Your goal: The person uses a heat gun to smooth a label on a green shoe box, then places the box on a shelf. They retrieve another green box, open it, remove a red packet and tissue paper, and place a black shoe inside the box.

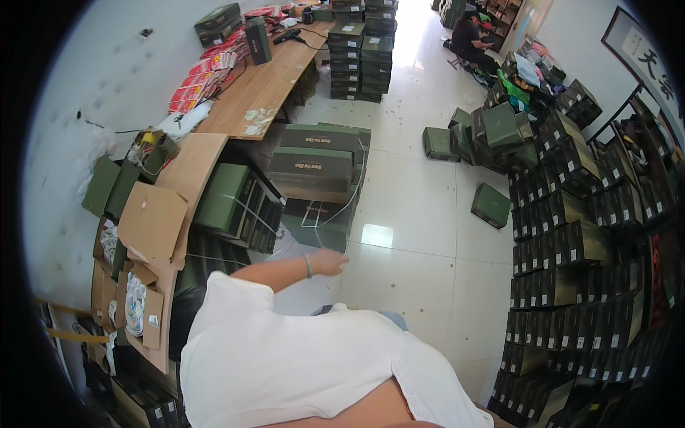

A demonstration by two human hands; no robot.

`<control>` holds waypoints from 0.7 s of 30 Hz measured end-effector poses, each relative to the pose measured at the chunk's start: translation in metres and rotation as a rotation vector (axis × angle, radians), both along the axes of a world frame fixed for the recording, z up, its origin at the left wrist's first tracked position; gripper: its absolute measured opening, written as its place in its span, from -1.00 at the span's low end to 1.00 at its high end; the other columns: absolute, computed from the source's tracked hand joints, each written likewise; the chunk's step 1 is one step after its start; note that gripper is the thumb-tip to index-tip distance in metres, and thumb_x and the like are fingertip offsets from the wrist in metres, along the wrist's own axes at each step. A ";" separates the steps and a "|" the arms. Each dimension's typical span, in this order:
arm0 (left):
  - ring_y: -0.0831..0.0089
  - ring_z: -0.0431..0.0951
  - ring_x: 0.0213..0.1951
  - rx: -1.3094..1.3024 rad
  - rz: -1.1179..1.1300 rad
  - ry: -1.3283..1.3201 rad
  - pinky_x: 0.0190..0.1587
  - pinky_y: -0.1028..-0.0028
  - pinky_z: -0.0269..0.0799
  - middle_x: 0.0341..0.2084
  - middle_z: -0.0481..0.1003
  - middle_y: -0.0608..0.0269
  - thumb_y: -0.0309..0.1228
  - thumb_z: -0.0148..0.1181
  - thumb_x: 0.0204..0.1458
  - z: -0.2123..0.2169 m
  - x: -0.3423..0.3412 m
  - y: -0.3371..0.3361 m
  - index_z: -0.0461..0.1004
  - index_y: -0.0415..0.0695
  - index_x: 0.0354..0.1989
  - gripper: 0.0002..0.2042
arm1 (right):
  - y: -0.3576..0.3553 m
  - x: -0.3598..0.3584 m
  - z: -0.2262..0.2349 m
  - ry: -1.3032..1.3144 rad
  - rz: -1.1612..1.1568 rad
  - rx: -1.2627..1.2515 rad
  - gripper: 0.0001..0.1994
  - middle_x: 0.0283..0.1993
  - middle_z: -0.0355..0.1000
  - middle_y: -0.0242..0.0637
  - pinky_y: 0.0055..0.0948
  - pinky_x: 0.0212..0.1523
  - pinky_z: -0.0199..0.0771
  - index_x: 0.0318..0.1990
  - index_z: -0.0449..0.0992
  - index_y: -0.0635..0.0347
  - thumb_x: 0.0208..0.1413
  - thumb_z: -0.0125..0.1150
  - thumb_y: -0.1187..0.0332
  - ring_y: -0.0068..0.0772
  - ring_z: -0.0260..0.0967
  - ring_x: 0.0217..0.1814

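Observation:
My left hand (330,262), with a bead bracelet on the wrist, reaches out over the floor and is closed on a white plastic strap (341,208). The strap loops up around a stack of dark green boxes (314,165) just ahead of the hand. A second bundle of green boxes (232,200) lies tilted to the left of it, with thin white straps around it. My white-sleeved arm and shirt (285,357) fill the lower middle of the view. My right hand is out of sight.
A long wooden table (267,85) with red packets and boxes runs along the left wall. Open cardboard cartons (151,221) stand at lower left. Tall stacks of green boxes (571,271) line the right side and the far end (360,57). A person (471,39) crouches far back.

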State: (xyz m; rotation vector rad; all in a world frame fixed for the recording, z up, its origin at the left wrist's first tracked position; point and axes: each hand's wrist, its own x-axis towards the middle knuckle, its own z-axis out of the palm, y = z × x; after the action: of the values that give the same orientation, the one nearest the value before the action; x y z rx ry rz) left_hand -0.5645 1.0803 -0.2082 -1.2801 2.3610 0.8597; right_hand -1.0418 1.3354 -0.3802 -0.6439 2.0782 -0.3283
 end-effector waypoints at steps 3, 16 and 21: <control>-0.01 0.53 -0.04 -0.096 -0.033 -0.034 0.01 0.13 0.44 -0.08 0.52 -0.04 -0.19 0.13 0.11 0.020 -0.026 -0.091 0.35 -0.10 0.18 -0.53 | -0.080 -0.010 0.021 -0.061 -0.088 -0.061 -0.56 -0.03 0.50 -0.01 -0.16 -0.06 0.47 0.09 0.44 0.32 0.17 0.03 0.19 -0.14 0.49 -0.09; 0.04 0.52 0.01 0.105 0.700 0.159 0.04 0.21 0.45 -0.01 0.51 -0.08 -0.22 0.12 0.16 0.000 -0.097 -0.312 0.36 -0.18 0.19 -0.53 | -0.443 -0.188 -0.005 0.205 0.328 0.133 -0.59 0.02 0.48 0.10 -0.17 0.11 0.43 0.02 0.51 0.29 0.07 0.08 0.23 0.03 0.45 0.09; 0.11 0.56 -0.04 0.105 1.110 0.387 -0.01 0.26 0.47 -0.06 0.53 -0.05 -0.21 0.13 0.16 0.022 -0.089 -0.382 0.35 -0.17 0.20 -0.53 | -0.662 -0.228 0.001 0.397 0.549 0.107 -0.60 0.02 0.49 0.10 -0.18 0.14 0.41 -0.02 0.55 0.28 0.03 0.10 0.24 0.06 0.43 0.12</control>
State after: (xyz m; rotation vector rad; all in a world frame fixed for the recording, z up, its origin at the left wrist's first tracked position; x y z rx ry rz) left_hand -0.6534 0.6979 -0.1866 -2.5891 1.6285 1.5931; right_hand -1.2698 0.6737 -0.3795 -1.2509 2.1569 0.2423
